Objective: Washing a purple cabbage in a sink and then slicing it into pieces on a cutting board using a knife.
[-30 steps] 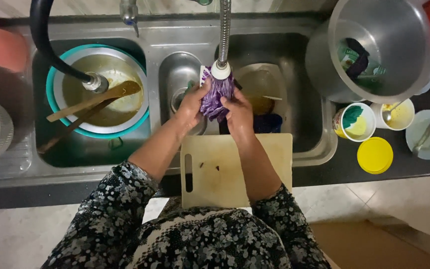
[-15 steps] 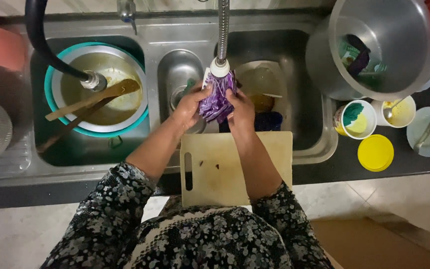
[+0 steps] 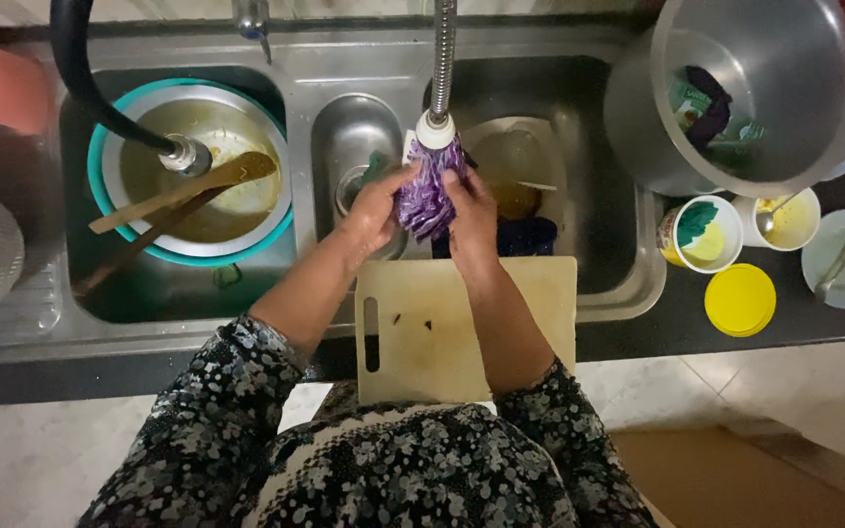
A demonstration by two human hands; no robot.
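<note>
Nearest you, a pale cutting board [image 3: 462, 328] lies across the front edge of the sink [image 3: 628, 293], with a few dark specks on it and its handle slot to the left. Both your forearms pass over it.

Above the board, your left hand [image 3: 376, 207] and right hand [image 3: 471, 220] close around a piece of purple cabbage [image 3: 425, 196]; each grip is pressed against the leaf, fingers curled on either side. The cabbage sits directly under the white tip of the flexible faucet [image 3: 439, 88], over the divide between the small middle basin and the right basin.

To the left, a metal bowl [image 3: 198, 181] inside a teal tub holds murky water and wooden spoons [image 3: 183, 191], with a black hose [image 3: 85, 88] dipping into it.

To the right on the dark counter [image 3: 657, 328] sit a yellow lid [image 3: 740, 300], two small cups and a plate. Farther back, a large steel pot [image 3: 765, 98] stands tilted, with dark and green items inside.
</note>
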